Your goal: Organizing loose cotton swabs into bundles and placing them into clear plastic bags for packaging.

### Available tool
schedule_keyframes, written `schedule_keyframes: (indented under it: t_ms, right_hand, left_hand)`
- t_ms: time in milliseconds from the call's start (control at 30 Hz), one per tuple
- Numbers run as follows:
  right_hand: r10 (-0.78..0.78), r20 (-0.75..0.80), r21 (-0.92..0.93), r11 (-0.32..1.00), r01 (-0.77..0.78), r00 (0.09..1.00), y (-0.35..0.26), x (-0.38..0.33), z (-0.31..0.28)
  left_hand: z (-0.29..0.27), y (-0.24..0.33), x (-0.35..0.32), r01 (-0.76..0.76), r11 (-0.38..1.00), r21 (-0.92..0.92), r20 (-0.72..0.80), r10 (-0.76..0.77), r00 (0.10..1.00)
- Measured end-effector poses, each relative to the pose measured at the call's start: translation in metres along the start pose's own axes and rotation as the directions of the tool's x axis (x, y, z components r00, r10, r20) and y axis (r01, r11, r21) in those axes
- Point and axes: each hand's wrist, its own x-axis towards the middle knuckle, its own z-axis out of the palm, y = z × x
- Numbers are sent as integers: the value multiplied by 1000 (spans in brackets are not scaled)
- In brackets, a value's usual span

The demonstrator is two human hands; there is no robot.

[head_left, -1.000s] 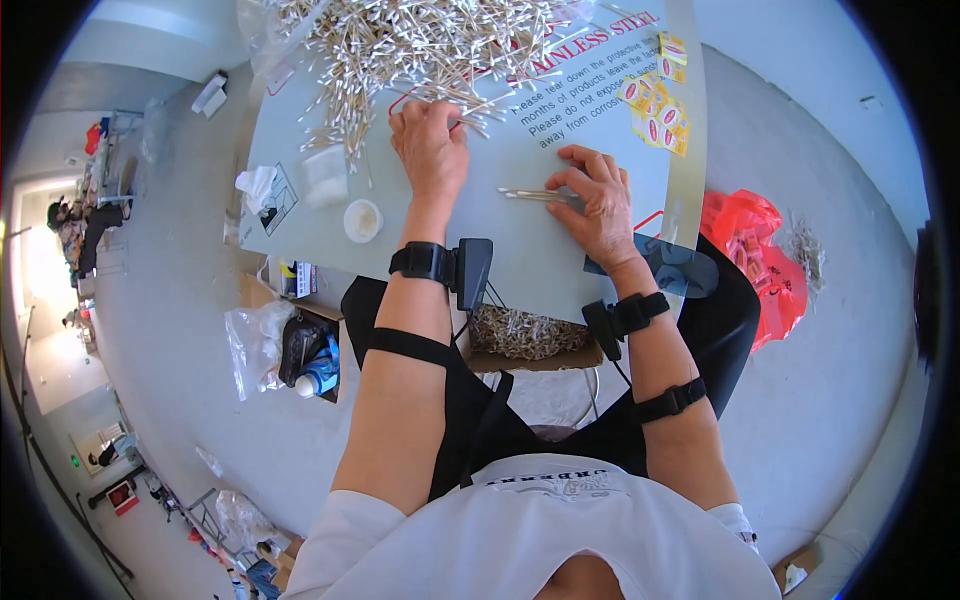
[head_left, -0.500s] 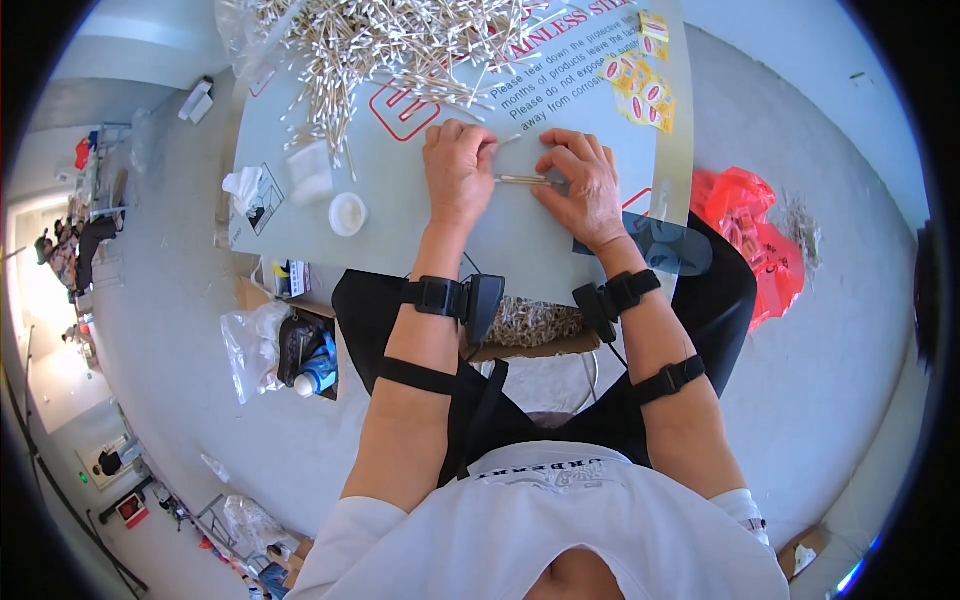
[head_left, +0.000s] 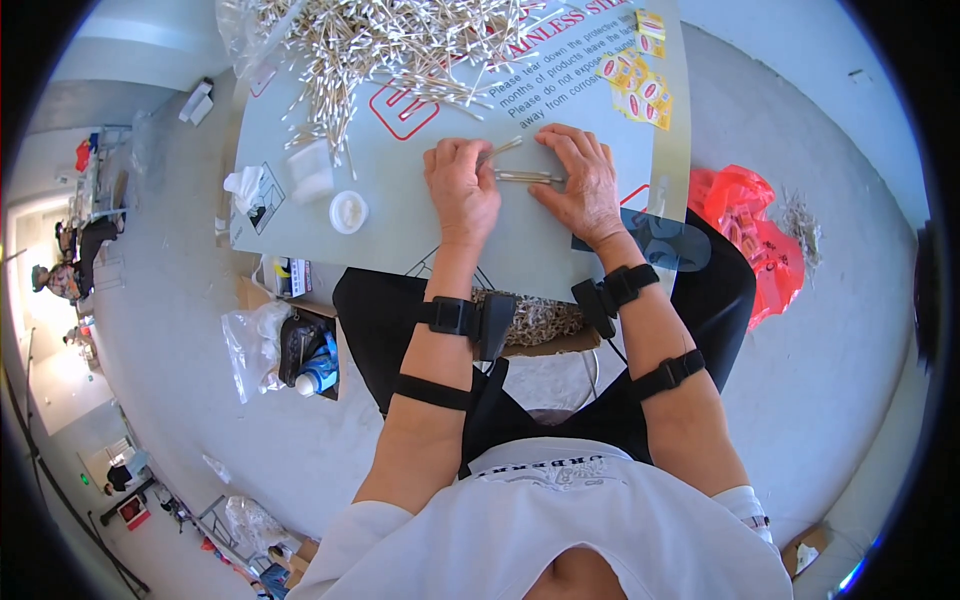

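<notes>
Most of the work looks undone to me: the big heap of thin sticks [head_left: 390, 45] at the far edge of the table [head_left: 400, 215] lies loose and unsorted, spilling toward the far left corner. At the left edge sit a crumpled white wad [head_left: 243, 186], a folded white piece [head_left: 312, 170] and a small round white dish [head_left: 348, 212]; I can't tell whether the dish holds anything, since it's too small and pale in this view. Near the middle, my left hand [head_left: 460, 188] has its fingers closed on one end of a little bundle of sticks [head_left: 522, 176], and my right hand [head_left: 582, 185] presses the other end, fingers curled over it, the bundle lying flat on the table between them. Below the near edge, on my lap, a shallow box [head_left: 535, 322] seems to hold a mass of finished pieces. A red bag [head_left: 745, 225] lies on the floor off the right edge.
</notes>
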Motion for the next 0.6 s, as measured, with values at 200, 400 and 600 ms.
schedule_keyframes:
  t_ms: [200, 400, 600]
  right_hand:
    - [-21, -10, 21, 1000, 21, 1000, 3, -1, 0]
    - [-34, -2, 13, 999, 34, 999, 4, -2, 0]
    - [-19, -42, 56, 998, 21, 999, 5, -2, 1]
  left_hand:
    - [-8, 3, 3, 58, 998, -15, 10, -58, 998]
    - [-10, 4, 12, 65, 984, 163, 150, -90, 985]
    - [-39, 8, 3, 29, 999, 15, 151, -31, 988]
